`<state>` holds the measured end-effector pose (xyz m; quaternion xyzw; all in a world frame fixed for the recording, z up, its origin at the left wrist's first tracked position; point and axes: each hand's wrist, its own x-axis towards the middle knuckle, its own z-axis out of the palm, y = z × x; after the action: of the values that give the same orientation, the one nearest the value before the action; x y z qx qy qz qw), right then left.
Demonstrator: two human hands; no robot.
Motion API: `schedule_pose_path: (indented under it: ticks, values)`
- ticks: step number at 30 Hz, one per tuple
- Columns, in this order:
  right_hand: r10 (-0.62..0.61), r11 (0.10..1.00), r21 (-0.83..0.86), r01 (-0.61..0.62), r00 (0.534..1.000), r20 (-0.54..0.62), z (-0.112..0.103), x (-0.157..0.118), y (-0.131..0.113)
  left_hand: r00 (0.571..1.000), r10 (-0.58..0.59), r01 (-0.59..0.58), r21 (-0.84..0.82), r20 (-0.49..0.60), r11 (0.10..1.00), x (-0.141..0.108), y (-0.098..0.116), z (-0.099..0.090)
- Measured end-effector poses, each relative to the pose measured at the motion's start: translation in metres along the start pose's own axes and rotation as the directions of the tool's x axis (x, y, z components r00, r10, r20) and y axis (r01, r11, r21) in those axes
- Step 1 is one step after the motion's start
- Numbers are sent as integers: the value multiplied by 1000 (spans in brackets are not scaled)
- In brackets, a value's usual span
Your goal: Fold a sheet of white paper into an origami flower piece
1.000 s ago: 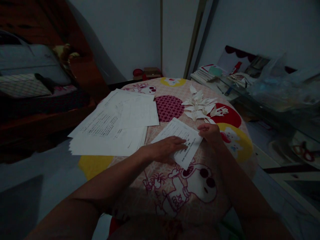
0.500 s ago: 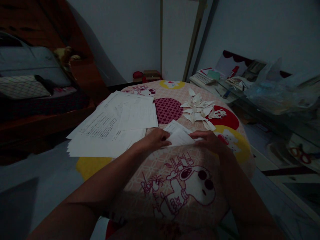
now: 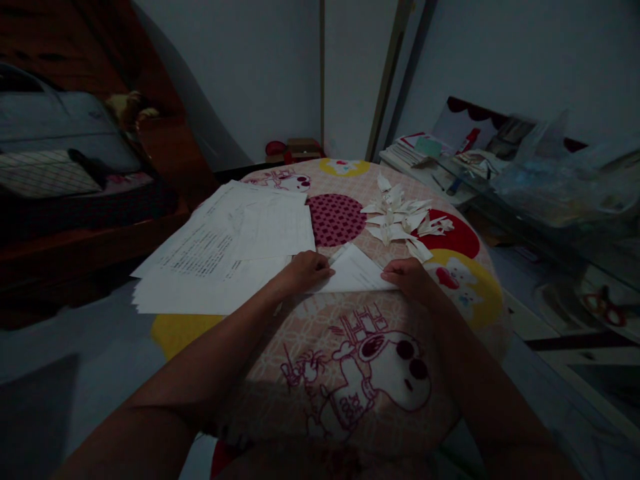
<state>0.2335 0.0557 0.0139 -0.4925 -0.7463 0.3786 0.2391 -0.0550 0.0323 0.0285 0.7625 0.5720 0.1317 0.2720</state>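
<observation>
A folded white sheet of paper lies at the middle of the round table, its top forming a peak. My left hand pinches its left end, and my right hand pinches its right end. Left of my left hand is a spread stack of printed sheets, with a smaller sheet on top. Beyond my right hand sits a group of several folded paper pieces with pointed ends.
A patterned cloth covers the table. At the right stands a glass-topped side table with papers, a red bottle, plastic bags and scissors lower down. A wooden seat with bags is at the left.
My hands have moved apart, the left one leftward and the right one slightly right. The folded sheet between them now shows wider and flatter, with a clear peak.
</observation>
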Motion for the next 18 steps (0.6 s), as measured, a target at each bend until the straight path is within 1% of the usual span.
schedule_pose_path:
  ticks: [4,7,10,13,16,18]
  values:
    - [21,997,-73,-30,993,-118,11,7,8,999,-45,45,-13,10,999,3,-3,1]
    - [-20,979,-202,-19,982,-185,16,6,6,996,-86,87,60,-15,994,3,0,1]
    - [-56,936,-349,-34,968,-245,19,4,3,988,-130,141,155,-79,978,2,5,4]
    - [-68,892,-448,-64,960,-272,22,5,2,981,-141,167,209,-134,964,1,6,9]
    - [-73,863,-499,-80,957,-279,25,7,4,973,-135,178,234,-188,956,2,3,14]
    - [-83,852,-518,-80,955,-285,27,9,5,971,-129,179,249,-201,952,2,2,15]
